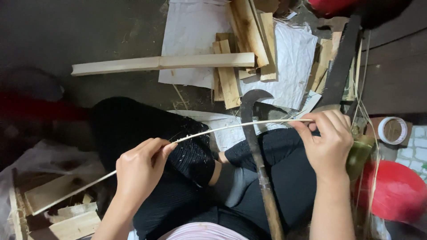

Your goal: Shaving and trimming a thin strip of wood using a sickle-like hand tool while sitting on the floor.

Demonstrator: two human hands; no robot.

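A: What lies around your hands, biggest first?

B: The dark floor [66, 31] carries it all. Beyond your grip lie white sheets [191, 31] with a heap of split wood pieces [231, 80], and a long pale plank [160, 62] lies crosswise on them. Beyond your right hand a dark saw blade [340, 66] slants away. Outside your right wrist sits a red rounded thing [396, 191], and just beyond it a roll of tape [392, 130]. Below your left hand lie more wood offcuts [66, 218].

A: And between my hands?

B: A curved billhook [255, 146] rests across your lap, its handle toward you, its hooked blade away. The thin bamboo strip [222, 127] crosses over the blade.

A: How do I hold the strip?

B: Your left hand [140, 171] pinches it between thumb and fingers; your right hand [327, 140] is clenched around its far end. Both grips are closed on it.

A: Which way does it run?

B: Its long axis runs across your lap, from low outside your left hand, rising in a gentle bow to your right hand.

A: How far along does it look?

B: I judge the strip already split thin and fairly even; pale shavings on your trousers suggest scraping. Stock remains uncut beyond your hands.
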